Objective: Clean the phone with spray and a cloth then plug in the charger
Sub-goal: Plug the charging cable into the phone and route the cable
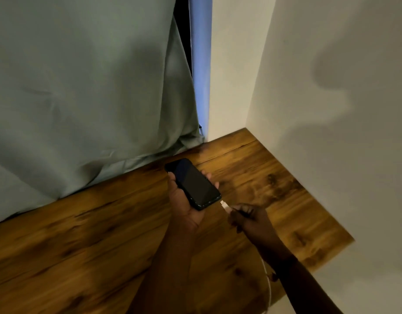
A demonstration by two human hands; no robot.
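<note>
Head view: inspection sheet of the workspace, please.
Surface: wooden table, bare where visible.
Job's things: phone, screen dark, held above the table; charger plug just short of its lower end, not inserted. Spray and cloth: nothing seen.
Clutter: nothing seen.
Grippers: left hand cradles the phone; right hand pinches the plug.
Cables: white cable trails down beside the right forearm.
Surroundings: green curtain behind the table, white wall at right.

Dark-screened black phone [194, 184] face up, white charger plug [225, 206] just beside.
</note>
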